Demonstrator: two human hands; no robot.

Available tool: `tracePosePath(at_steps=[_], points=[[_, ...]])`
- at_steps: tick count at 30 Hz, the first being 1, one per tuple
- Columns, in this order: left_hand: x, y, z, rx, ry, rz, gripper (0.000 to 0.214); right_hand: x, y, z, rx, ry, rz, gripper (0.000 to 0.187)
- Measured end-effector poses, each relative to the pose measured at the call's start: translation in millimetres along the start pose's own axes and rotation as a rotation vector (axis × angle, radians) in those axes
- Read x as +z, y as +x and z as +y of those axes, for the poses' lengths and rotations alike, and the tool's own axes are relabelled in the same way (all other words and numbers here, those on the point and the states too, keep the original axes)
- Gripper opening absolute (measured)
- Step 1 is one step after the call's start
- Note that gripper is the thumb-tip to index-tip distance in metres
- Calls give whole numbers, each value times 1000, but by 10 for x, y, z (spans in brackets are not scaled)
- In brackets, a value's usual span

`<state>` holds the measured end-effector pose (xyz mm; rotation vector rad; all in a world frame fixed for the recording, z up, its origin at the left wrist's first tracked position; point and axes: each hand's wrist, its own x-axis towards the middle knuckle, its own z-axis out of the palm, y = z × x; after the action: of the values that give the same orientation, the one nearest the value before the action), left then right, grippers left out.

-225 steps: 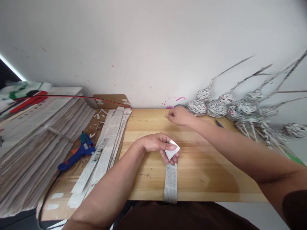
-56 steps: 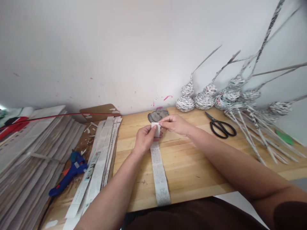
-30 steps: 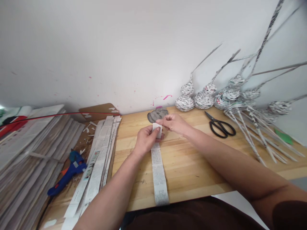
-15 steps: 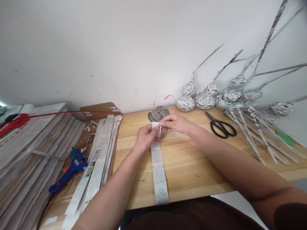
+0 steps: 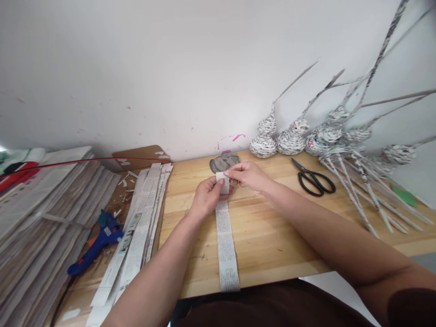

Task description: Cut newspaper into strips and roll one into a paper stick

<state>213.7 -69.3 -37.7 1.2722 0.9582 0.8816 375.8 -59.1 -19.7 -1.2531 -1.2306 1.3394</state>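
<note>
A long newspaper strip lies lengthwise on the wooden table, reaching its front edge. Its far end is folded up between both my hands. My left hand is closed, pinching that folded end from the left. My right hand is closed too, its fingertips pinched on the top right of the fold. Just behind my hands a small grey lump rests by the wall.
Black scissors lie to the right. Coiled newspaper shapes with long paper sticks stand at the back right. A pile of cut newspaper strips, a blue glue gun and a tall newspaper stack fill the left.
The strip's end went from one hand near the front edge to both hands farther back. In the last second the hands hardly moved, only fingering the fold.
</note>
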Motion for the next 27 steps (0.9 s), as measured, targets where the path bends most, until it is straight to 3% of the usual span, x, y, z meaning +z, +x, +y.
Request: tracePosePath(at_steps=[12, 15, 20, 27], points=[[10, -22, 25, 3, 68, -31, 34, 22, 6, 53, -38, -66, 57, 41], [-8, -19, 40, -32, 33, -29, 35, -46, 2, 9, 21, -10, -39, 47], [-29, -12, 90, -104, -33, 1, 37, -192, 19, -31, 31, 26, -291, 40], [-10, -23, 89, -109, -8, -24, 39, -160, 74, 67, -23, -22, -237, 35]])
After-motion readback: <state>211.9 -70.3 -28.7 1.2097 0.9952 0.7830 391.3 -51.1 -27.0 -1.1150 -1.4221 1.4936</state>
